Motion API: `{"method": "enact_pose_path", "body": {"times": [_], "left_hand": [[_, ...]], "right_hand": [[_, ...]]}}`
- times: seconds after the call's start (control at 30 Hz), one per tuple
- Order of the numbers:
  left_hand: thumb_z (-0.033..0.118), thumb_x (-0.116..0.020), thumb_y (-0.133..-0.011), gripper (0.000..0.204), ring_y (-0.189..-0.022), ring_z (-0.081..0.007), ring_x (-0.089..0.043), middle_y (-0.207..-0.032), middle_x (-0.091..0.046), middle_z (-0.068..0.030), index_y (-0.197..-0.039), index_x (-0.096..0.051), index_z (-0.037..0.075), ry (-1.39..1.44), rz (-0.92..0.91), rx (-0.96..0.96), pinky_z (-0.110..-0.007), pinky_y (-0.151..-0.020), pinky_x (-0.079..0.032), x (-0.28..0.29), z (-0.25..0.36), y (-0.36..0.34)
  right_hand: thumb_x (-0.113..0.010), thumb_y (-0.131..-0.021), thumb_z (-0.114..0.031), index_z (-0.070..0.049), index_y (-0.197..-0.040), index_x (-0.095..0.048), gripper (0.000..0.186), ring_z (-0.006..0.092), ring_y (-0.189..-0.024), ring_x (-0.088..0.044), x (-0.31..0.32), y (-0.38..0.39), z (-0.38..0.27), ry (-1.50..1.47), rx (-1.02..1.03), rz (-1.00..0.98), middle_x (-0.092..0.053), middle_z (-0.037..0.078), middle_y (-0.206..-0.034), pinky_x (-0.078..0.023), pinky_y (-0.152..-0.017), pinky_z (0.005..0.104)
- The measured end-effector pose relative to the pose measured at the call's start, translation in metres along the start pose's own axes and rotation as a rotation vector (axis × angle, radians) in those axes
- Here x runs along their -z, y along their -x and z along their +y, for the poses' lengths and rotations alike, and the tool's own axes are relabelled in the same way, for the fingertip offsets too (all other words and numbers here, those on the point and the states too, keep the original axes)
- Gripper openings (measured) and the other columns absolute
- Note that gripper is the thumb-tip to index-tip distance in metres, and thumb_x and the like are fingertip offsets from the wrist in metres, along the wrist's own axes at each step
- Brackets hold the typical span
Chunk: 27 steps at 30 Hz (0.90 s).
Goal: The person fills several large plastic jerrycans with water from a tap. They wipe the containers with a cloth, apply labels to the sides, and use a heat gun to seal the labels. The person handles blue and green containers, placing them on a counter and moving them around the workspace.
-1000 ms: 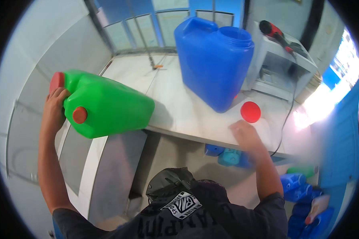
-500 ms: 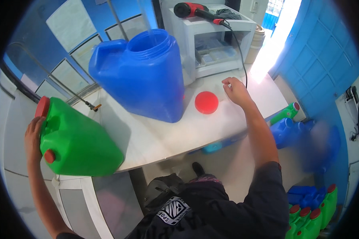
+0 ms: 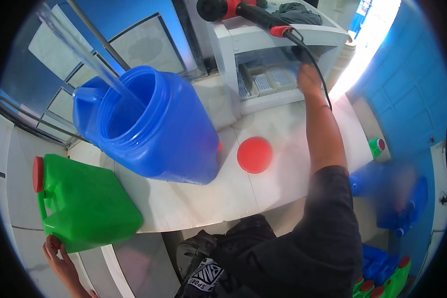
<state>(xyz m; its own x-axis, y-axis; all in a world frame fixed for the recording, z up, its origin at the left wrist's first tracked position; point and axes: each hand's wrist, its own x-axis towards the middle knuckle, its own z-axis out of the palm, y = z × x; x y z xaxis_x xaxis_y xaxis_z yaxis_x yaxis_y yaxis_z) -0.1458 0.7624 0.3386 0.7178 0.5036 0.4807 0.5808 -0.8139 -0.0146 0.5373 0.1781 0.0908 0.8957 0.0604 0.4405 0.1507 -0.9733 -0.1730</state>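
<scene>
My left hand (image 3: 57, 256) touches the lower corner of the green jerrycan (image 3: 89, 198) at the counter's left edge, fingers loosely curved and apart near a small cap. My right hand (image 3: 308, 79) reaches up to the opening of a white cabinet (image 3: 246, 42), beside a black cord; its fingertips are indistinct against something dark. Between my arms stands an open blue jerrycan (image 3: 179, 134), with a clear column, water or tubing, running into its mouth. A round red lid (image 3: 255, 154) lies to its right on the white counter (image 3: 233, 193).
A red-and-black heat-gun-like tool (image 3: 248, 12) and grey cloth (image 3: 293, 15) top the cabinet, which holds small trays. More blue and green jerrycans (image 3: 397, 278) sit low at the right, beside a blue wall (image 3: 407, 94) and bright doorway. Metal pipes run along the back left.
My left hand has slid from the green jerrycan's upper part down to its lower corner. My right hand has moved up toward the cabinet opening. My view has turned rightward and shifted nearer the cabinet.
</scene>
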Motion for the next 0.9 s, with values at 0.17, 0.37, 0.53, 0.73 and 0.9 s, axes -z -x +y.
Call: {"method": "enact_pose_path", "body": {"times": [0.17, 0.37, 0.53, 0.73, 0.9], "left_hand": [[0.025, -0.066, -0.097, 0.047, -0.095, -0.0277, -0.059, -0.114, -0.059, -0.0115, -0.138, -0.051, 0.007, -0.156, -0.082, 0.381, -0.039, -0.085, -0.049, -0.005, -0.011, -0.008], [0.029, -0.067, -0.096, 0.061, -0.092, -0.027, -0.058, -0.108, -0.06, -0.0087, -0.149, -0.041, 0.012, -0.232, 0.187, 0.173, -0.04, -0.084, -0.049, -0.016, 0.028, -0.002], [0.026, -0.07, -0.093, 0.069, -0.12, -0.0313, -0.053, -0.138, -0.052, -0.0142, -0.152, -0.036, 0.012, -0.239, 0.055, 0.385, -0.045, -0.102, -0.044, -0.006, 0.043, -0.003], [0.017, -0.075, -0.088, 0.088, -0.142, -0.0364, -0.037, -0.156, -0.033, -0.0201, -0.158, -0.022, 0.01, -0.108, 0.286, 0.034, -0.049, -0.117, -0.032, -0.046, 0.052, 0.007], [0.012, -0.076, -0.086, 0.096, -0.143, -0.0363, -0.037, -0.158, -0.029, -0.0198, -0.161, -0.016, 0.011, 0.015, 0.24, 0.149, -0.048, -0.117, -0.032, -0.055, 0.062, 0.008]], "right_hand": [[-0.057, -0.084, -0.015, -0.004, -0.098, -0.07, 0.022, 0.0418, -0.102, -0.066, -0.024, -0.022, -0.005, -0.203, -0.193, 0.047, -0.069, 0.024, -0.102, -0.051, -0.089, 0.0512], [-0.049, -0.091, -0.023, -0.008, -0.104, -0.071, 0.03, 0.0406, -0.107, -0.066, -0.046, -0.043, -0.002, -0.1, -0.251, -0.095, -0.07, 0.022, -0.11, -0.051, -0.093, 0.0498], [-0.045, -0.094, -0.024, -0.008, -0.104, -0.071, 0.032, 0.0415, -0.108, -0.065, -0.043, -0.037, -0.003, -0.051, -0.088, -0.058, -0.07, 0.022, -0.111, -0.05, -0.093, 0.0509], [-0.046, -0.095, -0.019, -0.006, -0.105, -0.067, 0.027, 0.044, -0.106, -0.064, -0.043, -0.039, -0.002, -0.076, -0.062, -0.07, -0.069, 0.024, -0.108, -0.051, -0.09, 0.053], [-0.051, -0.095, -0.018, -0.005, -0.106, -0.066, 0.023, 0.0448, -0.099, -0.066, -0.032, -0.038, -0.013, -0.261, -0.121, 0.122, -0.069, 0.025, -0.105, -0.051, -0.086, 0.0514]]}}
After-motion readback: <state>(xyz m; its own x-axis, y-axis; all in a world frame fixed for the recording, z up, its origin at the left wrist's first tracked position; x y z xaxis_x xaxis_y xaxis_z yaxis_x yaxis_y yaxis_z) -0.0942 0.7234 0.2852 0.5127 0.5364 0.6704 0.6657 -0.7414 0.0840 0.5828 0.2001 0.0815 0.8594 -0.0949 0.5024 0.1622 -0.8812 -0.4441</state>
